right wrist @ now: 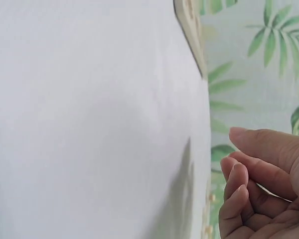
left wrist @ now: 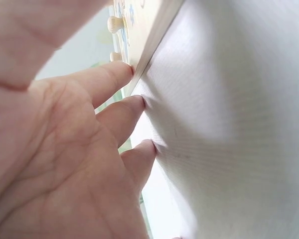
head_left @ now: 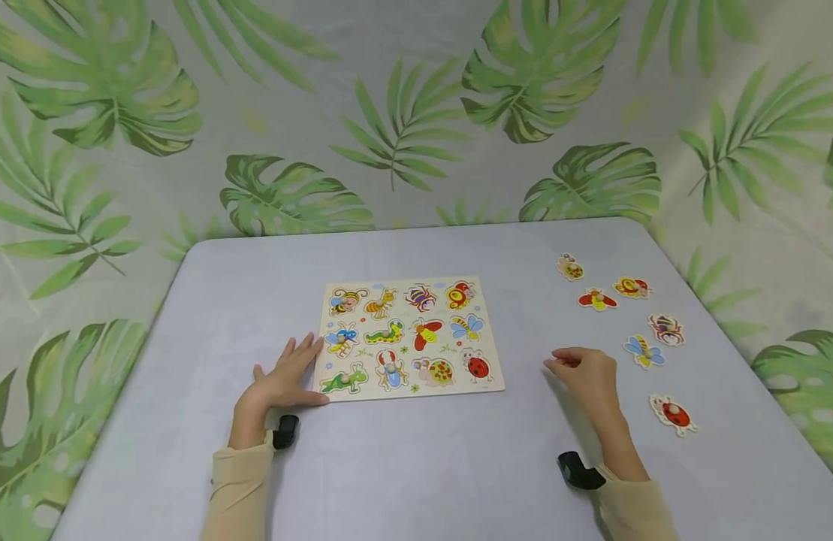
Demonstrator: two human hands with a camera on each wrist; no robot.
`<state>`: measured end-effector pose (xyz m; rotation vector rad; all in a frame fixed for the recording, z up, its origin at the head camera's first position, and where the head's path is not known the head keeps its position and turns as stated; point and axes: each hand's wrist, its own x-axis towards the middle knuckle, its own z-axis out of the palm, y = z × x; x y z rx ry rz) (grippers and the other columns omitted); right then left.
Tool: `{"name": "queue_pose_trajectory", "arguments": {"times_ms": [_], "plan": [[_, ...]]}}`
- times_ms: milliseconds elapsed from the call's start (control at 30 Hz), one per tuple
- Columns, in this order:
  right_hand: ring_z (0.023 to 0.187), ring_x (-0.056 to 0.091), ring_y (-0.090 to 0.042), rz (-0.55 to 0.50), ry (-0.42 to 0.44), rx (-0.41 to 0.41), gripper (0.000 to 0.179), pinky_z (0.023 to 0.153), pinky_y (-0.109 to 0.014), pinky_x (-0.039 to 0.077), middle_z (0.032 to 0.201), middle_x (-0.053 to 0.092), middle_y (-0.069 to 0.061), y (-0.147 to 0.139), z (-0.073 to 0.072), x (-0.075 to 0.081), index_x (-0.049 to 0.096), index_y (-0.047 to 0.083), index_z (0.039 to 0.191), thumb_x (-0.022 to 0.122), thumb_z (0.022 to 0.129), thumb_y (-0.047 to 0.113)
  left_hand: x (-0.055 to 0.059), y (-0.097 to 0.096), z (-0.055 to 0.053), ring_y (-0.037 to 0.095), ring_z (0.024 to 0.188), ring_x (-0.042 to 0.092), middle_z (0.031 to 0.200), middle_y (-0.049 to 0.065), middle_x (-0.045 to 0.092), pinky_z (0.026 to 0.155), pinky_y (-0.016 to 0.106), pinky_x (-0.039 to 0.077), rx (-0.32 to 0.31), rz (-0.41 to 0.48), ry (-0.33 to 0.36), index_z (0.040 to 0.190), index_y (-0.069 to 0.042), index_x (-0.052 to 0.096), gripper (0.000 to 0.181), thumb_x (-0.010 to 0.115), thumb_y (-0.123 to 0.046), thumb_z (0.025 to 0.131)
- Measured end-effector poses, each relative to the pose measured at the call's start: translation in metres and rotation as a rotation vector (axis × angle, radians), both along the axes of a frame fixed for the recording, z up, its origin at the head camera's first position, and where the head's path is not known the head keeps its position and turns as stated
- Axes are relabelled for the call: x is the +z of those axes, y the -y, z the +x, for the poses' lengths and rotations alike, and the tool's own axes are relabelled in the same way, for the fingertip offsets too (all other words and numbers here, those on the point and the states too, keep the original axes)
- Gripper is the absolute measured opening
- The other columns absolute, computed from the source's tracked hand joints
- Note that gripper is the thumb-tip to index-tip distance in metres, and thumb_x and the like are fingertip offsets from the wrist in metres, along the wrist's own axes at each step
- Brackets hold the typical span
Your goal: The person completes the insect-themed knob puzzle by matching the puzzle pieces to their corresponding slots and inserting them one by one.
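Observation:
A wooden peg puzzle board (head_left: 412, 338) with pictures of insects lies on the table. My left hand (head_left: 288, 378) rests at its left edge, thumb at the near corner and fingers spread; in the left wrist view the fingertips (left wrist: 123, 69) meet the board's side and the tabletop. Knobbed pieces sit in the board's left half, among them the caterpillar (head_left: 385, 332) and the stag beetle (head_left: 391, 370). My right hand (head_left: 588, 379) hovers right of the board, fingers loosely curled, a gap between thumb and forefinger, holding nothing. Nearest to it lies a loose dragonfly piece (head_left: 644, 352).
More loose pieces lie on the right side of the table: a ladybug (head_left: 674, 415), a spider (head_left: 667, 330), a butterfly (head_left: 632, 287), a red-winged firefly (head_left: 597, 299) and a snail (head_left: 570, 267). A leaf-print cloth (head_left: 416, 113) hangs behind the table's far edge.

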<state>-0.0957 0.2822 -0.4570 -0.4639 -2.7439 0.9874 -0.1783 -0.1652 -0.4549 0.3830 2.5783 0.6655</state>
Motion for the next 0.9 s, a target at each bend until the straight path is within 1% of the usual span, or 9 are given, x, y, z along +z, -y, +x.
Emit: {"name": "queue_pose_trajectory", "arguments": {"times_ms": [133,233,400,567,633,767,833,900], "plan": [[0.075,0.062,-0.021,0.012,0.016,-0.056,0.026,0.057,-0.011,0.042,0.085,0.071,-0.019,-0.018,0.011,-0.005,0.07,-0.004,0.1,0.069,0.082,0.015,0.001,0.001,0.002,0.041,0.146,-0.006,0.16,0.014,0.004,0.096,0.081,-0.01,0.009,0.002,0.004,0.151,-0.013,0.016,0.102,0.077,-0.034,0.073],[0.071,0.061,-0.014,0.032,0.018,-0.095,0.026,0.054,-0.012,0.042,0.086,0.072,-0.019,-0.033,0.02,-0.007,0.071,-0.003,0.1,0.07,0.082,0.016,0.003,0.002,0.003,0.041,0.146,-0.006,0.16,0.014,0.004,0.096,0.081,-0.01,0.012,0.006,0.008,0.151,-0.012,0.016,0.102,0.077,-0.034,0.073],[0.064,0.05,0.003,0.034,0.049,-0.175,0.029,0.051,-0.015,0.041,0.089,0.073,-0.019,-0.054,0.032,-0.003,0.071,-0.001,0.101,0.071,0.082,0.022,0.006,0.003,0.003,0.042,0.146,-0.006,0.16,0.015,0.004,0.096,0.081,-0.01,0.009,0.016,0.0,0.151,-0.012,0.016,0.101,0.077,-0.034,0.074],[0.064,0.044,0.009,0.025,0.086,-0.241,0.033,0.052,-0.015,0.039,0.093,0.073,-0.019,-0.073,0.044,0.002,0.07,-0.001,0.104,0.068,0.084,0.026,0.006,0.002,0.003,0.042,0.146,-0.006,0.159,0.015,0.004,0.096,0.081,-0.011,0.007,0.02,0.003,0.151,-0.012,0.016,0.101,0.077,-0.034,0.074],[0.061,0.042,0.011,0.017,0.1,-0.269,0.035,0.052,-0.016,0.039,0.089,0.073,-0.017,-0.081,0.05,0.004,0.07,-0.002,0.105,0.067,0.085,0.027,0.006,0.001,0.004,0.042,0.146,-0.007,0.159,0.014,0.004,0.096,0.081,-0.011,0.008,0.022,0.006,0.151,-0.012,0.016,0.101,0.077,-0.034,0.073],[0.052,0.042,0.014,-0.003,0.139,-0.341,0.038,0.05,-0.018,0.039,0.07,0.073,-0.005,-0.096,0.061,0.006,0.069,-0.003,0.106,0.068,0.084,0.028,0.005,0.0,0.004,0.042,0.146,-0.006,0.16,0.014,0.004,0.096,0.081,-0.011,0.002,0.021,0.005,0.151,-0.012,0.016,0.101,0.077,-0.035,0.073],[0.052,0.04,0.015,-0.007,0.161,-0.369,0.04,0.054,-0.019,0.037,0.065,0.072,-0.001,-0.104,0.066,0.006,0.068,-0.004,0.107,0.068,0.083,0.029,0.004,-0.001,0.004,0.042,0.146,-0.006,0.16,0.014,0.004,0.096,0.082,-0.01,-0.002,0.02,0.003,0.151,-0.012,0.016,0.102,0.077,-0.035,0.073],[0.06,0.046,0.007,0.006,0.17,-0.379,0.041,0.061,-0.023,0.035,0.066,0.073,-0.003,-0.11,0.069,0.006,0.068,-0.005,0.107,0.068,0.083,0.028,0.004,-0.002,0.004,0.042,0.146,-0.006,0.16,0.014,0.004,0.096,0.082,-0.01,-0.002,0.017,0.003,0.151,-0.012,0.016,0.102,0.077,-0.035,0.073]]}}
